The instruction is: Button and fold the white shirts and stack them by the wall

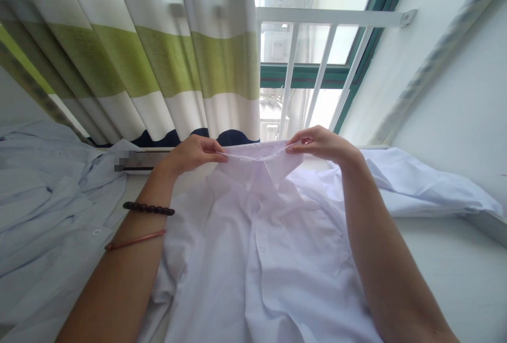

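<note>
A white button-up shirt [233,258] lies front side up before me, its collar toward the window and its placket running down the middle. My left hand [194,151] pinches the left end of the collar [259,153] between thumb and fingers. At the collar's other end, my right hand [320,145] grips the fabric the same way. Between the two hands the collar is held up and spread, with both points folded down. The shirt's right sleeve [420,182] stretches out toward the wall, or it is another white cloth; I cannot tell which.
More white garments [51,216] lie crumpled on the left. A flat, narrow box [142,160] sits by the far edge. Behind hangs a white and green curtain [158,63], beside a window with a white railing [332,17]. A white wall [459,100] rises on the right.
</note>
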A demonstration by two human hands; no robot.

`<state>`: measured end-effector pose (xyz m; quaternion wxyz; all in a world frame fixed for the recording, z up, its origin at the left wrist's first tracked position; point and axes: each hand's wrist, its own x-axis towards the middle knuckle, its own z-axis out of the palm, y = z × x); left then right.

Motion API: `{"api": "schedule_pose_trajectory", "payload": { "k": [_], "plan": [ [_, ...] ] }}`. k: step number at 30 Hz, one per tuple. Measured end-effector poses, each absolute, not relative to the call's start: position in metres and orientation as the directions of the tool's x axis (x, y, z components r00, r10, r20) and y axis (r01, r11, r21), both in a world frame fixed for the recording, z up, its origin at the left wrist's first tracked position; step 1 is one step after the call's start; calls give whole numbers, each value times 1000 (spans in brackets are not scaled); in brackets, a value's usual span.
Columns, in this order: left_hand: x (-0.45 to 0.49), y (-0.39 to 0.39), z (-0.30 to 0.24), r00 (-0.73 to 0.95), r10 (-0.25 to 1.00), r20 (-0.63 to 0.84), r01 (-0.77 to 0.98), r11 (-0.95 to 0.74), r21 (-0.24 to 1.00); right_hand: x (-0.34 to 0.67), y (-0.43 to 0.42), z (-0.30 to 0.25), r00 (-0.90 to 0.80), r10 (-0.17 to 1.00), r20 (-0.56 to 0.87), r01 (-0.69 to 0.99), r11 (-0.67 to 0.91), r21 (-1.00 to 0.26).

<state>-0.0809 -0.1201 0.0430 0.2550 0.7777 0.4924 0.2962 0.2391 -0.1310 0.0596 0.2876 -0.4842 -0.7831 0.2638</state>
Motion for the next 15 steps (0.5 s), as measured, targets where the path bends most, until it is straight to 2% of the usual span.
{"api": "schedule_pose_trajectory", "payload": {
  "k": [2, 7, 11, 15],
  "plan": [
    [-79, -120, 44, 349, 912, 216, 636, -400, 660, 237, -132, 60, -349, 915, 203, 613, 387, -689],
    [-71, -118, 43, 379, 910, 168, 763, -410, 500, 228, -138, 63, -344, 931, 124, 688, 340, -641],
    [-64, -115, 40, 454, 879, 148, 720, -459, 521, 222, -135, 62, -354, 919, 176, 676, 381, -631],
    [-61, -118, 45, 447, 884, 138, 746, -453, 488, 221, -131, 59, -311, 944, 109, 716, 308, -627]
  ]
}}
